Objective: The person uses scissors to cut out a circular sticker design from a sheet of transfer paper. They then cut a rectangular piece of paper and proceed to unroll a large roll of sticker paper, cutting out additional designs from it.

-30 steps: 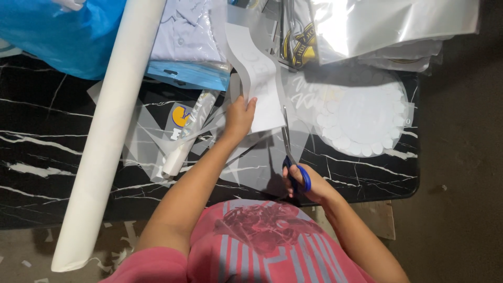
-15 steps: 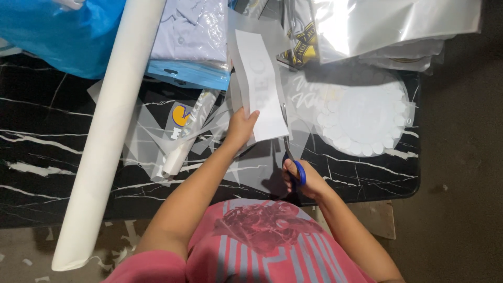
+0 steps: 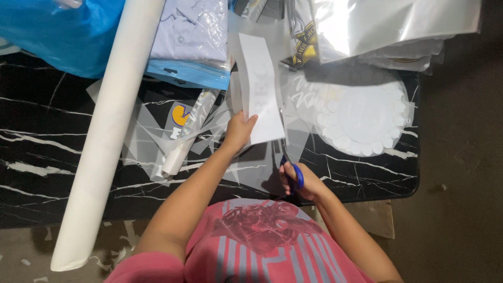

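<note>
Head view
Left hand point(image 3: 239, 131): grasps the near edge of the white sheet point(image 3: 260, 89), thumb on top, lifting it off the table point(image 3: 42, 147).
Sheet: a long white strip with faint letters, running from near the table's middle toward the far side; its right edge lies along the scissors point(image 3: 290, 157).
Right hand point(image 3: 301, 183): fingers closed through the blue scissor handles at the near table edge.
Scissors: blades point far, up along the sheet's right side; whether they bite it I cannot tell.
Left: a long white roll point(image 3: 107, 131) lies slantwise across the table.
Between roll and left hand: clear film scraps and a small roll point(image 3: 183, 141).
Right: a round white scalloped cut-out point(image 3: 361, 118).
Far: bagged shirts point(image 3: 191, 36), a blue bag point(image 3: 52, 31), clear sleeves point(image 3: 393, 26).
</note>
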